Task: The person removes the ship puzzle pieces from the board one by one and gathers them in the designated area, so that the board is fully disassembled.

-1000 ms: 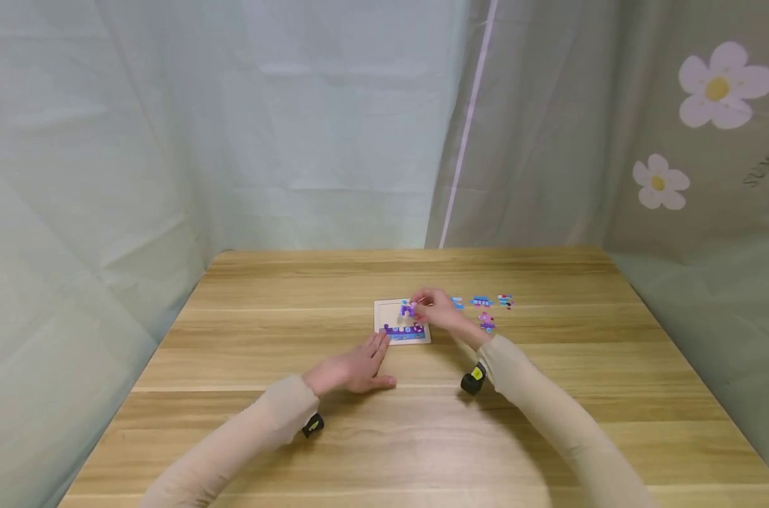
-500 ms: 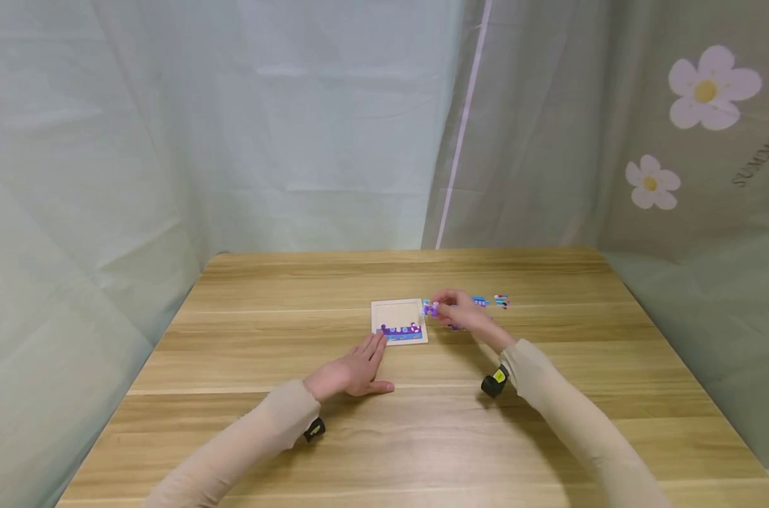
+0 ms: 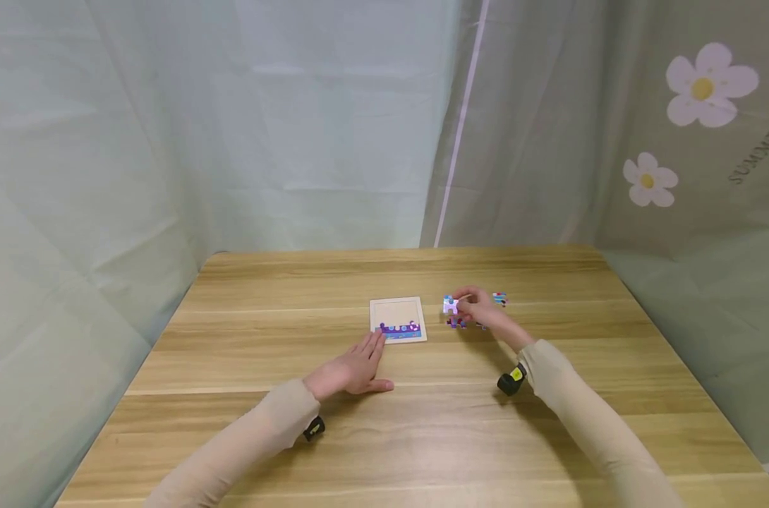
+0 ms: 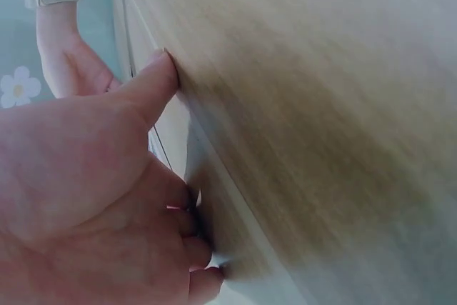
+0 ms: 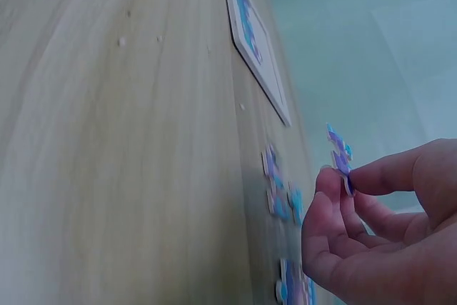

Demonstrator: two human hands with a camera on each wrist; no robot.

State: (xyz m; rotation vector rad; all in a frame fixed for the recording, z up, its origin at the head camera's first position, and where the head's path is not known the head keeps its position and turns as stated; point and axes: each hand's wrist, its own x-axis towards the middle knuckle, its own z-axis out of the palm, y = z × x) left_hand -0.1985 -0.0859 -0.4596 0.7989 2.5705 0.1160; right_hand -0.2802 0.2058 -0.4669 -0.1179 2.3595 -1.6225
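"What is in the grip?"

"The right hand (image 3: 486,310) pinches a small puzzle piece (image 3: 450,305), purple with touches of blue, between thumb and fingers. The right wrist view shows it raised off the table, tilted up on edge."

"And closest around that grip?"

"Loose pieces (image 3: 456,322) lie on the wood just below the held one, on the person's side; more sit partly hidden under the hand. Another piece (image 3: 500,298), striped blue and white with some red, lies just right of the knuckles."

"Further off, to the left?"

"A square puzzle board (image 3: 398,313) with a pale rim lies flat, near the grip but apart from it. A purple and blue strip of picture (image 3: 400,331) fills its near side; the rest of the inside is bare."

"The other hand?"

"The left hand (image 3: 359,368) grips nothing. It lies left of the right hand's grip and nearer the person, fingers straight, tips touching the board's near left corner, thumb spread out."

"And beyond?"

"The wooden table (image 3: 283,282) stretches past both hands. Behind it hang a pale curtain (image 3: 334,127) and, to the grip's right, a grey curtain with white flowers (image 3: 711,85)."
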